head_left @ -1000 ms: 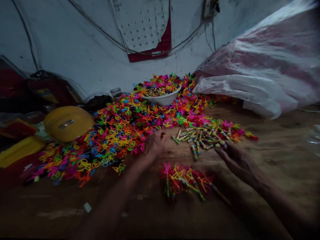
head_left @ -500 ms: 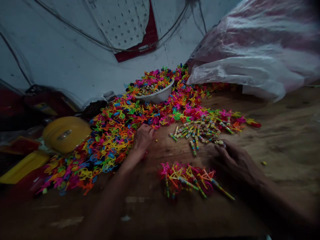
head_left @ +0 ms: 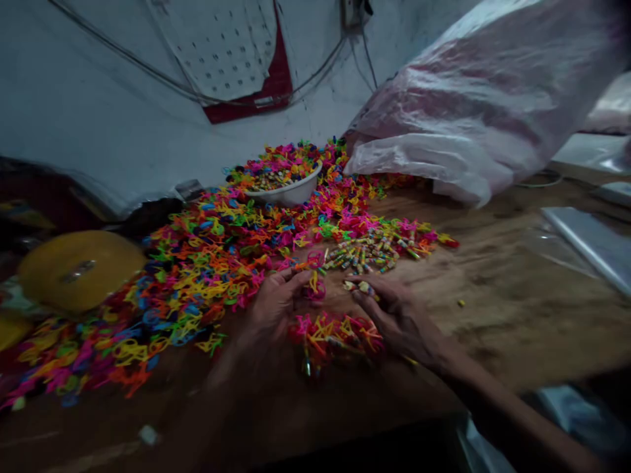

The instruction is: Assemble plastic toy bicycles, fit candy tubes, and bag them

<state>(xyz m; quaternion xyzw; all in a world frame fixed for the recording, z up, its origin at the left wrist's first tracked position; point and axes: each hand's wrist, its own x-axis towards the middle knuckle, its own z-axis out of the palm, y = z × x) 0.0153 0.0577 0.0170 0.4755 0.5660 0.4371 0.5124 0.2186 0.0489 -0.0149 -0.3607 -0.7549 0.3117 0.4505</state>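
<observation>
My left hand (head_left: 275, 301) pinches small pink and yellow plastic figures (head_left: 315, 287) between thumb and fingers, at the edge of a large heap. Facing it, my right hand (head_left: 401, 318) is closed around a few short patterned sticks (head_left: 362, 287), their pale ends pointing left. Just beyond both hands lies a loose pile of similar sticks (head_left: 362, 251) in yellow, green and white. Nearer to me, between the forearms, sits a small cluster of pink, yellow and orange figures (head_left: 340, 335), some with sticks attached. Blur hides the exact shape of the held pieces.
A big heap of coloured plastic figures (head_left: 197, 263) spreads along the wall, with a white bowl (head_left: 296, 194) in it. A yellow rounded object (head_left: 81, 269) lies left. At the back right stands a large plastic bag (head_left: 473, 112); clear packaging (head_left: 591, 243) lies right.
My left hand has come off the heap with plastic figures in it. My right hand has moved left, closer to it, still holding sticks. The view has shifted to the right.
</observation>
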